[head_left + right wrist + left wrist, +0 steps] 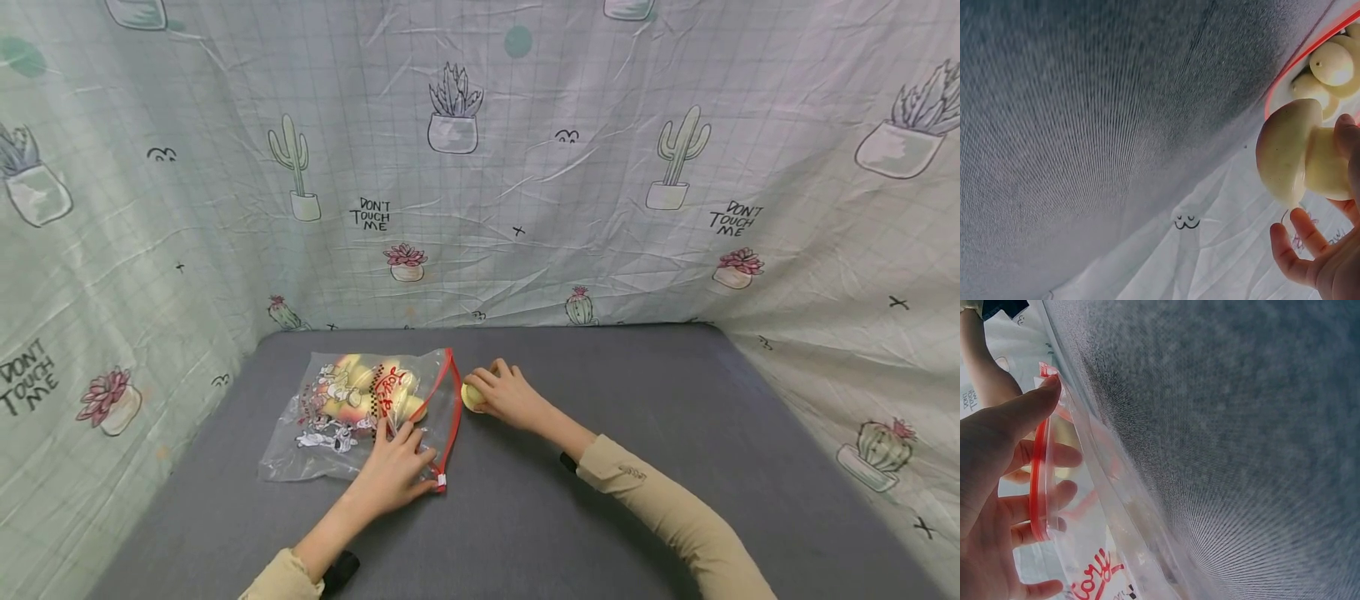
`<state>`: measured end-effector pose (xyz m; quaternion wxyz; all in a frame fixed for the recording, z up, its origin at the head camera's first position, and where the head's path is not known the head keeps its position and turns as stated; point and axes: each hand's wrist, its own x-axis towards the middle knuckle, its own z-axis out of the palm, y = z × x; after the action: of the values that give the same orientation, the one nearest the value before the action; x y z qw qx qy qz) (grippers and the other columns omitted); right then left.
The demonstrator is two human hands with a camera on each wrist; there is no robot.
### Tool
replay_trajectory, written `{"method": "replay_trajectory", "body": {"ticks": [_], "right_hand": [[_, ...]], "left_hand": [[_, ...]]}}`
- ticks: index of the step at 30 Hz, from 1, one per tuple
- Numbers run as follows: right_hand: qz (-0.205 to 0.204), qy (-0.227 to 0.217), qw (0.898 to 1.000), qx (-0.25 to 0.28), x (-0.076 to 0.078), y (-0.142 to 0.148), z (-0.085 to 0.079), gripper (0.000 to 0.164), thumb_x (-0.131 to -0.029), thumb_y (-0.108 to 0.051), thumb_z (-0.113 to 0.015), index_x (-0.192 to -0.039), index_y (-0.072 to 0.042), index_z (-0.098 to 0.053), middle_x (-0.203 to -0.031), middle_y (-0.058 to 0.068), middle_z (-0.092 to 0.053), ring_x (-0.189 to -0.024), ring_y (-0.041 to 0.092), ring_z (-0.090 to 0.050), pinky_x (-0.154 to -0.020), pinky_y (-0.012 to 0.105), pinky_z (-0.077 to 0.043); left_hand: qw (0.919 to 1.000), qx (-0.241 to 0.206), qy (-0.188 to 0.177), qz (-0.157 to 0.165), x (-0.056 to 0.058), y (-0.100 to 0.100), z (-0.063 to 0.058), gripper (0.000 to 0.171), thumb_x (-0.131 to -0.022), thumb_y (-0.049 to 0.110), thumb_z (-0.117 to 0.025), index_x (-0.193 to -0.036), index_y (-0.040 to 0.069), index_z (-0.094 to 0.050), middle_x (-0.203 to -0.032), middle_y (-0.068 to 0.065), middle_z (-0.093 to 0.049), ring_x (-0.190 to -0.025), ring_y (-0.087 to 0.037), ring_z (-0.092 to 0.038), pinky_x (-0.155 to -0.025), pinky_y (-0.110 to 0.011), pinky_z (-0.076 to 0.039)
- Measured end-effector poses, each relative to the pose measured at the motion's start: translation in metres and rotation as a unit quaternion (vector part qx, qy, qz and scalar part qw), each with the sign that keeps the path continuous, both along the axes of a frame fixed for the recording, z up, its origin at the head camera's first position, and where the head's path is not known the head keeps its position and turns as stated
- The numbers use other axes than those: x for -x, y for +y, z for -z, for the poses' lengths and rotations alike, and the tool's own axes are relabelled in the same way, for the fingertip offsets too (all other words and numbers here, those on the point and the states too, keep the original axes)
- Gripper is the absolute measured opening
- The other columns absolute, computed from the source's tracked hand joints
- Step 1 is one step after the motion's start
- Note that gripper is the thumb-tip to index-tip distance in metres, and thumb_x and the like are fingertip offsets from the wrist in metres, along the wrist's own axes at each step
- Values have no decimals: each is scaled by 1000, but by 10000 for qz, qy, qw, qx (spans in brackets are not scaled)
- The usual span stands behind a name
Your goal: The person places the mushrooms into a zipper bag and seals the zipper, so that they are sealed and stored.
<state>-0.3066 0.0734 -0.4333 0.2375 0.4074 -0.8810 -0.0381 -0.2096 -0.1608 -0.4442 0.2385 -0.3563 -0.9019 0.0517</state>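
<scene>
A clear zip bag (pixel 285 450) with a red zip edge, red lettering and cartoon prints lies on the table, holding several pale yellow rounded pieces (pixel 1333 63). My left hand (pixel 393 468) is at its mouth: the thumb touches the end of the red zip (pixel 1038 481), and the other fingers spread behind it, seen partly through the film. Just right of the mouth, my right hand (pixel 512 397) holds a pale yellow mushroom (pixel 1285 150) by its stem, the thumb on one side. Its cap points toward the bag's opening, and two fingers stand off below it.
Both hands work over a dark grey cloth-covered table (pixel 600 517). A pale curtain (pixel 517 183) printed with cacti and lettering hangs behind it and along both sides.
</scene>
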Motion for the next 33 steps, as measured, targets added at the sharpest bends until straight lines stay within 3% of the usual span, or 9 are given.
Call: {"method": "replay_trajectory", "body": {"ticks": [11,19,33], "right_hand": [[-393,-177,9984,355,-9,-6,-2,49,-76,-30,-68,-120,-19,-49,-115,-4,-52,-94,17,-45,-65,30,-43],[-557,-303,9974,330,-14,-12,-1,44,-77,-25,-67,-118,-19,-51,-118,-5,-54,-96,16,-45,-67,29,-41],[-1117,-386,9886,937,-20,-29,5,35,-76,-19,-68,-107,-12,-55,-109,3,-52,-87,16,-46,-73,28,-44]], "left_hand": [[10000,7,-56,-23,0,0,-1,38,-65,55,-68,-85,23,-64,-88,-4,-55,-92,-23,-46,-83,-60,-32],[10000,-6,-29,12,0,1,-2,36,-64,53,-68,-84,23,-63,-85,-3,-53,-91,-23,-46,-83,-60,-32],[9997,-25,-222,-42,-1,1,-3,37,-65,50,-70,-89,22,-66,-89,-3,-55,-93,-23,-46,-84,-62,-33]]}}
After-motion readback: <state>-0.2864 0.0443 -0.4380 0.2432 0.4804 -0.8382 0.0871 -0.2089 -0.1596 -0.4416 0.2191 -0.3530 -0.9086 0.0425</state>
